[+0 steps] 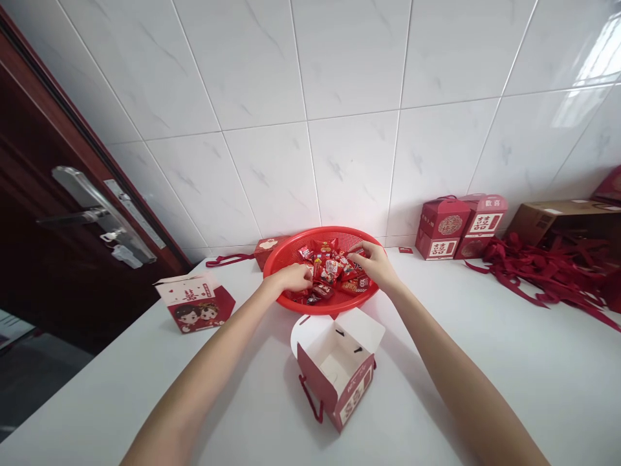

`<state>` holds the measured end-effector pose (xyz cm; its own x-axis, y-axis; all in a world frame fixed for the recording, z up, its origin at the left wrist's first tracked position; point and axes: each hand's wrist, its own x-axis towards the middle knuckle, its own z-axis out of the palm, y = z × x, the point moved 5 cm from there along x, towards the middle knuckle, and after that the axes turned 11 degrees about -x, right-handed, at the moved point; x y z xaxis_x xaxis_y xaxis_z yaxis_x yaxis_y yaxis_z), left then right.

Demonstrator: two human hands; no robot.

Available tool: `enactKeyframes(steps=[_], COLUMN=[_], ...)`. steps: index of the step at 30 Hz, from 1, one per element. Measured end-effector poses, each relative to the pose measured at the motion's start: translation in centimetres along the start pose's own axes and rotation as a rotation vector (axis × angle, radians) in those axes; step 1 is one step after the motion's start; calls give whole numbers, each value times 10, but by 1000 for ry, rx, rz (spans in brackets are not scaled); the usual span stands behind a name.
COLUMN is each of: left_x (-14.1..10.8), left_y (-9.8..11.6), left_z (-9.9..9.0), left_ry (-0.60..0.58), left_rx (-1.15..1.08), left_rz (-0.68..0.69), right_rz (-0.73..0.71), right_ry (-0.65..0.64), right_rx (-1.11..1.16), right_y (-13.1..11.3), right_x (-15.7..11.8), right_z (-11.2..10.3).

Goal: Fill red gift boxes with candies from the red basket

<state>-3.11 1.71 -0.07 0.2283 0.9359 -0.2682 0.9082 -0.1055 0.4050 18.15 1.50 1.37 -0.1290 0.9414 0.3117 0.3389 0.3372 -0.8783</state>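
Observation:
A red plastic basket (323,230) full of small red-wrapped sweets (331,270) stands against the tiled wall. Over its left part is my left hand (292,277), fingers bent down and pressed together among the sweets; what they hold, if anything, is hidden. My right hand (371,261) reaches in from the right, thumb and fingers curved apart, fingertips at the wrappers. In front of the basket, between my forearms, an open red and white box (339,369) with raised flaps shows its white inside and a dark red cord handle.
A red box with a cartoon couple (198,310) stands left, near the door (63,194). Two closed red boxes (444,226) stand right by the wall, beside dark red ribbons (548,272) and a cardboard carton (557,217). Another red box (266,249) is partly behind the basket.

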Motion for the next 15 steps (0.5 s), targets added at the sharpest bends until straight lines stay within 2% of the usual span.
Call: enactKeyframes(steps=[5,10,15], left_x=[-7,-16,-19], left_y=[7,20,22], left_z=[8,11,14], left_ry=[-135,-175,-202], left_rx=[44,304,356], left_rz=[-23,-10,-39], right_rz=[14,20,12], right_ry=[9,14,25], right_rx=[-33,-6,-7], right_y=[-1,0,0], right_x=[-1,0,0], right_z=[-2,-1,-1])
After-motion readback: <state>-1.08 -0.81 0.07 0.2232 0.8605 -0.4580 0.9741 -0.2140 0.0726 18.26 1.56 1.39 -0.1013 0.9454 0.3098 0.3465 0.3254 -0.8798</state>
